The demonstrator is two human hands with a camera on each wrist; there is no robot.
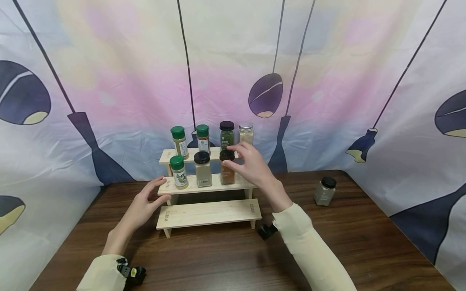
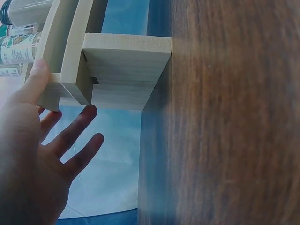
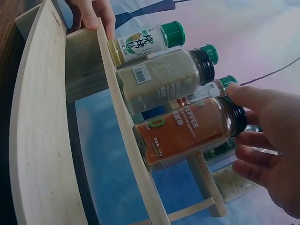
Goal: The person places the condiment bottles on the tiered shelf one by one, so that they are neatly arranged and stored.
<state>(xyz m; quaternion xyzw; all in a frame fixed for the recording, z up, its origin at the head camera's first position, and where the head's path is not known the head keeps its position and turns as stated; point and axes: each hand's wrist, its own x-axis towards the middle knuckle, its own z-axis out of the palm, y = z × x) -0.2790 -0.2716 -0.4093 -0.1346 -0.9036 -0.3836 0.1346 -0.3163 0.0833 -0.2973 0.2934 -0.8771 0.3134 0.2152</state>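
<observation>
A three-step wooden rack [image 1: 209, 213] stands on the dark wood table. On its middle step a red pepper jar [image 1: 227, 173] with a black cap stands upright at the right end. My right hand [image 1: 251, 163] pinches that cap between thumb and fingers; the right wrist view shows the jar [image 3: 187, 131] and the hand [image 3: 267, 136] curled round the cap. My left hand [image 1: 145, 202] has its thumb on the left end of the middle step, fingers spread and straight. The left wrist view shows that hand [image 2: 42, 140] at the rack [image 2: 126, 65].
The middle step also holds a green-capped jar [image 1: 178, 173] and a pale black-capped jar [image 1: 202, 169]; several jars fill the top step [image 1: 212, 153]. The bottom step is bare. Another pale jar [image 1: 325, 190] stands on the table at right. A printed cloth backdrop [image 1: 327, 81] surrounds the table.
</observation>
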